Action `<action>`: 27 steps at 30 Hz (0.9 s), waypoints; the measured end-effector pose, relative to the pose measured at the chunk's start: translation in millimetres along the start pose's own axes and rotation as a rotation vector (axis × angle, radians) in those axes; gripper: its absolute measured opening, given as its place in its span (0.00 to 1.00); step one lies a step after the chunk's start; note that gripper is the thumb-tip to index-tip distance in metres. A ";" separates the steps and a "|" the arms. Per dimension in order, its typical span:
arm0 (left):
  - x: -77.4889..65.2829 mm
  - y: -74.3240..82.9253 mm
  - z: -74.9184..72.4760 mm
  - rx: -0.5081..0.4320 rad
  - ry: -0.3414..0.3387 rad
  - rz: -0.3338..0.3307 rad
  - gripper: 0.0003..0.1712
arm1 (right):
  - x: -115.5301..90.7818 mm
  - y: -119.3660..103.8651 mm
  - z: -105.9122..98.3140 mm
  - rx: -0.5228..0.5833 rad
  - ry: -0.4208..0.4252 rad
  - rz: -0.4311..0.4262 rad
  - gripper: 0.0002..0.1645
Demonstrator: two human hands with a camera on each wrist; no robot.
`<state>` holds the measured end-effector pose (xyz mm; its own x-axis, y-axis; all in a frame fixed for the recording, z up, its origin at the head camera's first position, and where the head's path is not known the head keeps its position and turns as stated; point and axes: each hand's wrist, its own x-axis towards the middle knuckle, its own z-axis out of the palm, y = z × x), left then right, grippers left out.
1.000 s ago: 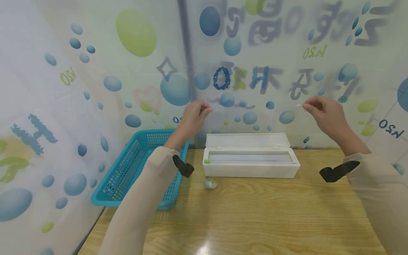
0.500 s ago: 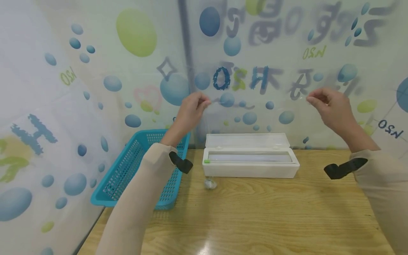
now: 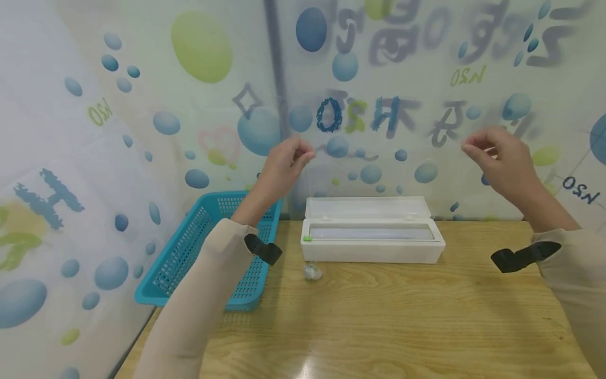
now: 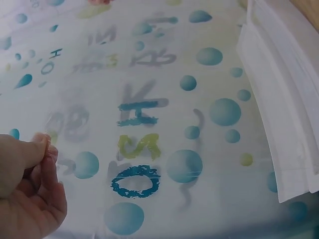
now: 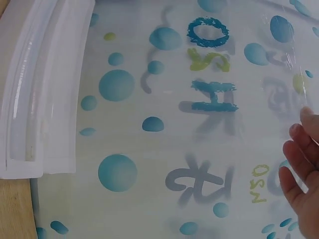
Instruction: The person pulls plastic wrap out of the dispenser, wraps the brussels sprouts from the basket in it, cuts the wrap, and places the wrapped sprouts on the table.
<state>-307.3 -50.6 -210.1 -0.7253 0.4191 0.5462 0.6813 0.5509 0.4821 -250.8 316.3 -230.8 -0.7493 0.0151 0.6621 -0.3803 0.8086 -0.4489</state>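
Both hands are raised in front of the patterned backdrop, wide apart, at the height of its printed letters. My left hand pinches thumb against fingertips; my right hand pinches the same way. Between them is a nearly invisible sheet of cling film, whose creased edge of cling film runs up to the thumb in the right wrist view. Below, on the wooden table, stands a white cling film dispenser with its lid raised and a green slide cutter at the left end of its front rail.
A turquoise plastic basket stands on the left, partly behind the left forearm. In front of the dispenser's left end lies a small crumpled ball of clear plastic. The backdrop rises right behind the table.
My right hand has moved right and up, widening the gap between the hands. My left hand has shifted slightly up. The dispenser, basket and crumpled ball have stayed put.
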 end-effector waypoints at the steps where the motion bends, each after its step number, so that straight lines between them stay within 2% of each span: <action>1: -2.0 0.7 -0.4 -0.001 -0.004 0.012 0.09 | -1.2 -0.3 -0.6 0.004 -0.002 0.002 0.15; 6: -13.0 4.4 -2.5 0.003 -0.020 0.058 0.08 | -7.3 0.2 -3.1 0.013 0.007 -0.015 0.12; 14: -28.6 12.7 -5.0 0.001 -0.051 0.090 0.07 | -21.6 -1.5 -8.6 0.030 -0.004 -0.016 0.10; 20: -41.2 20.1 -4.9 0.003 -0.099 0.073 0.06 | -32.6 -0.4 -12.6 0.013 -0.011 -0.049 0.05; 24: -48.4 23.7 -4.2 0.006 -0.100 0.079 0.05 | -40.0 -1.8 -13.5 -0.028 -0.009 -0.087 0.04; 27: -53.7 25.4 -2.9 0.004 -0.086 0.109 0.04 | -45.3 -2.5 -14.1 -0.060 -0.007 -0.103 0.04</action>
<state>-250.7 -61.3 -225.2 -0.6528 0.5369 0.5344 0.7563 0.5016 0.4200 -208.3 322.0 -251.2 -0.7117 -0.0737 0.6986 -0.4224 0.8395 -0.3418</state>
